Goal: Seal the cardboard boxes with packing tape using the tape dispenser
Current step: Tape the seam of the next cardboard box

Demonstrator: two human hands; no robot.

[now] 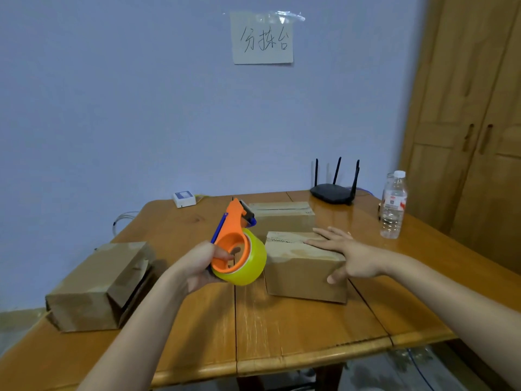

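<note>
Left hand [197,266] curled round orange tape dispenser [235,244], held above counter [296,328], yellow roll just left of near box [304,266]. Right hand [346,249] flat on that box's top, fingers straight. Second box [282,217] behind; third box [98,286] far left.

1. A pale blue wall [112,108] fills the back, with a paper sign [262,38] taped high on it.
2. A wooden wardrobe [465,122] with 2 dark handles stands at right.
3. A glossy wooden table [310,320] of joined planks sits against the wall.
4. Grey floor [17,325] shows at lower left.
</note>
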